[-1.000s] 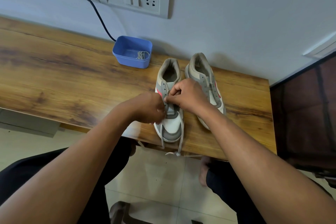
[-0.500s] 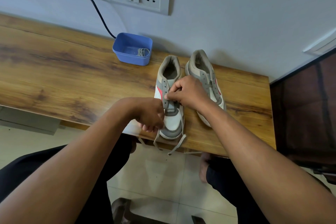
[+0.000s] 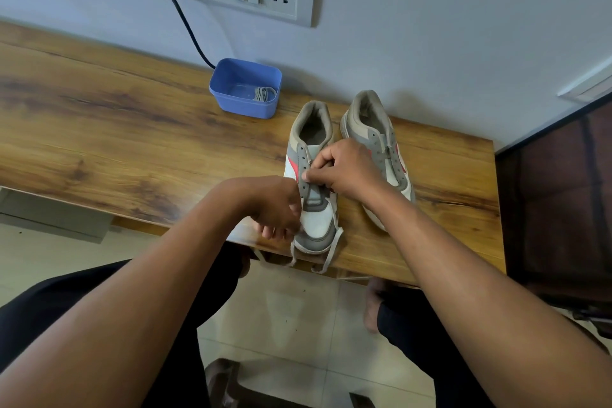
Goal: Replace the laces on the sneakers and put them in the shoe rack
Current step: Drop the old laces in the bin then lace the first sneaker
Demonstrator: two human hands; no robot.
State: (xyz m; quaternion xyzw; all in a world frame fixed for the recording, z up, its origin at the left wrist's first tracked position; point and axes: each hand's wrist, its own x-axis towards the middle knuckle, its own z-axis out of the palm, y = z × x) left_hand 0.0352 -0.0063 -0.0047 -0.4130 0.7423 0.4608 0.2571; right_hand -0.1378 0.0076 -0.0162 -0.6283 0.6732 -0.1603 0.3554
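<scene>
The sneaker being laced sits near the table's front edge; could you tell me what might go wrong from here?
1. The sneaker has its toe close to the table edge, so a firm tug toward the person could pull it off.
2. The lace dangles over that edge; its ends might snag or slip back through an eyelet while the right hand pinches it higher up.

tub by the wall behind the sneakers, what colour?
Blue tub; a coiled grey lace lies inside. Head view.
</scene>
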